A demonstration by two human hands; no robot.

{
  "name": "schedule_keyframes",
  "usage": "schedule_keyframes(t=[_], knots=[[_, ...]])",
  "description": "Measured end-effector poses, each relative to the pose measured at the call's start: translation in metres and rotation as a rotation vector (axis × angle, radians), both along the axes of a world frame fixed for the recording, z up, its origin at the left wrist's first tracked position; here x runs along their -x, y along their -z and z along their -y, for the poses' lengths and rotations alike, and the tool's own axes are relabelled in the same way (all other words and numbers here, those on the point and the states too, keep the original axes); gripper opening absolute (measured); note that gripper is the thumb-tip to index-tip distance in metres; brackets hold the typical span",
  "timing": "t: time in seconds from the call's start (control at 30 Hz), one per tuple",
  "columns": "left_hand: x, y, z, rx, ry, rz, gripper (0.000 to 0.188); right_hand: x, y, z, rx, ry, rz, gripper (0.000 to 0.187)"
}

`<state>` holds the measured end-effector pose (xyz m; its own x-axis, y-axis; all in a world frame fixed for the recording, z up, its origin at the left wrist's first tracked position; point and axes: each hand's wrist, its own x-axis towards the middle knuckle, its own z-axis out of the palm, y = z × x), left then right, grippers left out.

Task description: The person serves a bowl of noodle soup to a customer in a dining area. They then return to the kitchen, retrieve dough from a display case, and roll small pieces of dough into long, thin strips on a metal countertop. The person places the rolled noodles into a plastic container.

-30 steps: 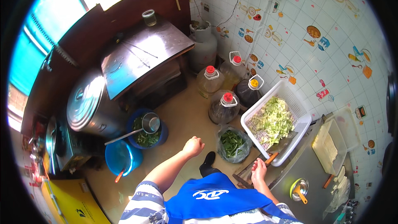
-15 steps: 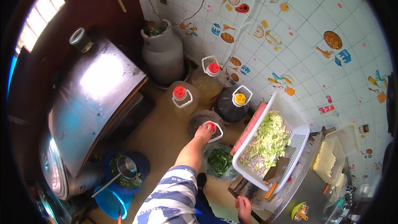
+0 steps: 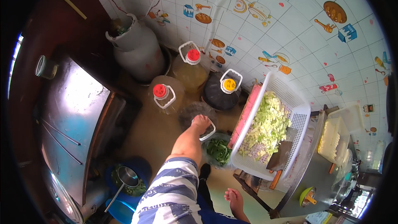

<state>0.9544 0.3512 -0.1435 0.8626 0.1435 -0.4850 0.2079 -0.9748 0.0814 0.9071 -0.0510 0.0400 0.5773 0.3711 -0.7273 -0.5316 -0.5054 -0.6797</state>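
Note:
My left hand (image 3: pixel 201 124) reaches down from a striped sleeve and is closed over the top of a clear plastic jug (image 3: pixel 191 114) with a white loop handle (image 3: pixel 209 132). The cap under my fingers is hidden. My right hand (image 3: pixel 234 200) hangs low beside the counter, its fingers loosely bent and slightly apart, holding nothing. Behind the gripped jug stand two jugs with red caps, one nearer (image 3: pixel 164 93) and one farther (image 3: pixel 192 72), and a dark-filled jug (image 3: pixel 221 94) with a yellow cap. A bag of green leaves (image 3: pixel 219 151) lies just in front.
A white basket (image 3: pixel 302 122) of chopped cabbage (image 3: pixel 267 128), with a cleaver (image 3: pixel 278 161) in it, stands right. The steel counter (image 3: pixel 298 184) carries a green bowl (image 3: pixel 307 196). Left are a metal-topped table (image 3: pixel 78 112) and a blue bucket (image 3: pixel 143 170) with a ladle (image 3: pixel 127 176); behind, a gas cylinder (image 3: pixel 139 52).
The whole view has shifted, with jugs and cylinder now farther left and higher. My left hand stays on the same jug, and its red cap, partly visible before, is now covered.

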Motion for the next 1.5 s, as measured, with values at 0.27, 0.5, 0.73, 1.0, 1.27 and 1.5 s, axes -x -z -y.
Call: schedule_keyframes(t=[0.27,0.5,0.73,1.0,1.27,1.5], knots=[[0.016,0.004,0.002,-0.124,-0.004,0.145,0.057,0.001,0.019,0.021,0.046,-0.032,-0.041,0.025],[-0.008,-0.004,0.014,0.460,-1.328,-0.134,0.067,-0.001,0.014,0.013,0.028,-0.078,-0.071,0.025],[0.021,-0.066,-0.004,0.041,-0.378,0.161,0.054,0.001,0.020,0.017,0.002,-0.086,-0.100,0.027],[0.006,-0.004,0.017,-0.042,-0.034,0.169,0.033,-0.008,0.032,-0.020,-0.072,-0.174,-0.095,0.027],[-0.032,-0.022,-0.009,0.179,-0.567,0.192,0.021,-0.021,0.083,-0.096,-0.161,-0.465,0.138,0.025],[0.123,-0.122,-0.031,0.655,-1.417,0.910,0.026,-0.071,0.093,-0.238,0.077,-1.121,1.050,0.051]])
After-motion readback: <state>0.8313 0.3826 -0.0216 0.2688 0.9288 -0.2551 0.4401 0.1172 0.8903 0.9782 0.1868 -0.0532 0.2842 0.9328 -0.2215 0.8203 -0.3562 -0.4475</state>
